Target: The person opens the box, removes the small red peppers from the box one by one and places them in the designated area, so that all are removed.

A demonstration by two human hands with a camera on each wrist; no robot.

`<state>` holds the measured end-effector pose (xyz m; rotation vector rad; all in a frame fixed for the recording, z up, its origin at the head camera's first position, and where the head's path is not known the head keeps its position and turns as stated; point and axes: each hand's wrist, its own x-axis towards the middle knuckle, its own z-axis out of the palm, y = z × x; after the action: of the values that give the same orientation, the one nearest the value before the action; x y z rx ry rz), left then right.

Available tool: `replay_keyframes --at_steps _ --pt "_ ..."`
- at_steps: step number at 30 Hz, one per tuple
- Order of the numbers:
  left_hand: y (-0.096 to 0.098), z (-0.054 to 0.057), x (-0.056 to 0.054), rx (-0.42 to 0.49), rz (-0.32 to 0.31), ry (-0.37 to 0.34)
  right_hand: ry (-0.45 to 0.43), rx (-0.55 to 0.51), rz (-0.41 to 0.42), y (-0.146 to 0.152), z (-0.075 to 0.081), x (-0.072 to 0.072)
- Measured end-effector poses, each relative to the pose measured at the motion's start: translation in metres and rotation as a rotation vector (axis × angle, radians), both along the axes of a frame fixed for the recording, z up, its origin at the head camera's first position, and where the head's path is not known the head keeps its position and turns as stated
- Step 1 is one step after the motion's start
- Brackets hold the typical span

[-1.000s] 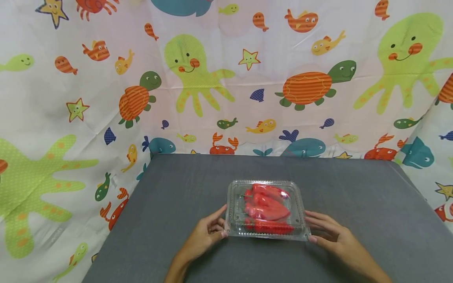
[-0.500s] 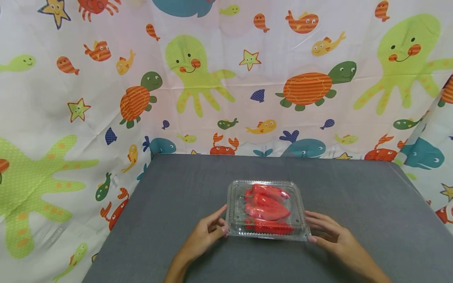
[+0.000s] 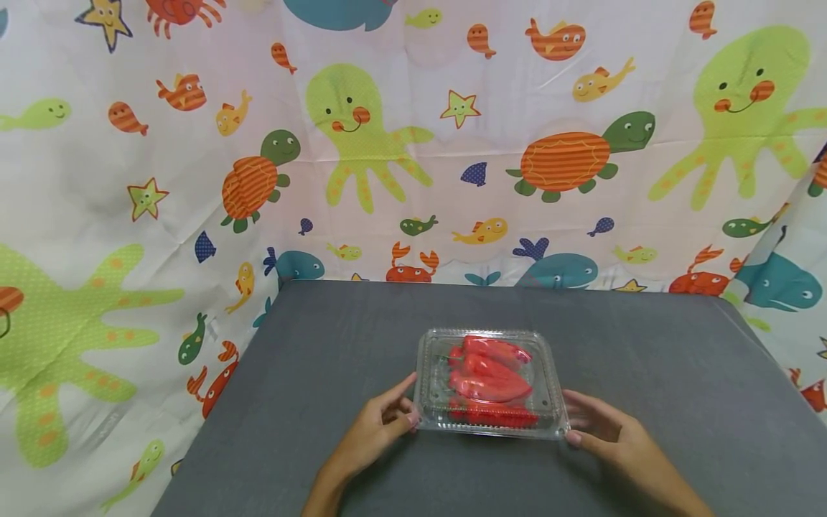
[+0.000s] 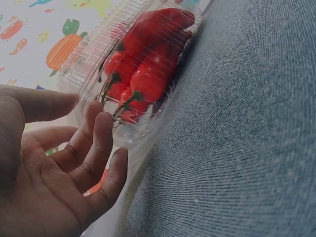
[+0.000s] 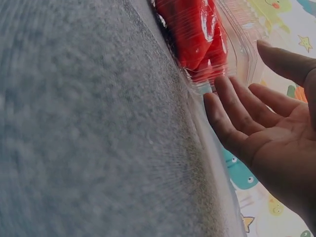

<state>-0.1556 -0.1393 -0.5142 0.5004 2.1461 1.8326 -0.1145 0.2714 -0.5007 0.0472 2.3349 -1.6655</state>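
A clear plastic clamshell box (image 3: 436, 413) with its lid down lies on the grey table, in the middle of the head view. Several red peppers (image 3: 494, 388) show through it, their green stems (image 4: 132, 98) towards the left side. At the box's left side is my left hand (image 3: 375, 434), its fingers loosely bent and the fingertips right at the front left corner. My right hand (image 3: 617, 434) is at the opposite side, thumb tip by the front right corner. In the right wrist view its fingers are relaxed and spread, close beside the box.
Grey cloth covers the table (image 3: 349, 323), which reaches back to a curtain (image 3: 439, 172) printed with sea animals. The same curtain continues along the left and right sides.
The fingers of my right hand have shifted slightly at the box's right side. The box and my left hand stay nearly in place; the head view has turned a little.
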Motion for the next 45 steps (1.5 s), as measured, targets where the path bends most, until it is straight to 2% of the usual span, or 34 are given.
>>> replay_keyframes --at_steps 3,8,13,18,26,35,45 --pt "0.000 0.001 0.000 -0.006 -0.001 0.007 -0.027 -0.103 0.044 0.003 0.001 0.001" --pt "0.000 0.001 0.000 -0.010 -0.004 0.022 0.044 -0.220 0.148 0.009 0.001 0.002" --pt "0.001 0.001 0.001 -0.007 -0.007 0.029 0.035 -0.265 0.147 0.011 -0.002 0.002" --pt "0.003 0.003 0.001 -0.009 -0.010 0.028 0.076 -0.315 0.153 0.011 -0.006 0.002" --pt "0.003 0.001 0.000 -0.011 0.003 0.025 0.067 -0.296 0.122 0.007 -0.006 0.001" --pt "0.004 0.001 0.002 -0.010 0.015 0.012 0.259 -0.331 0.147 -0.003 -0.015 0.000" --pt "0.005 0.004 0.003 -0.017 0.026 0.016 0.253 -0.256 0.078 -0.008 -0.014 0.001"
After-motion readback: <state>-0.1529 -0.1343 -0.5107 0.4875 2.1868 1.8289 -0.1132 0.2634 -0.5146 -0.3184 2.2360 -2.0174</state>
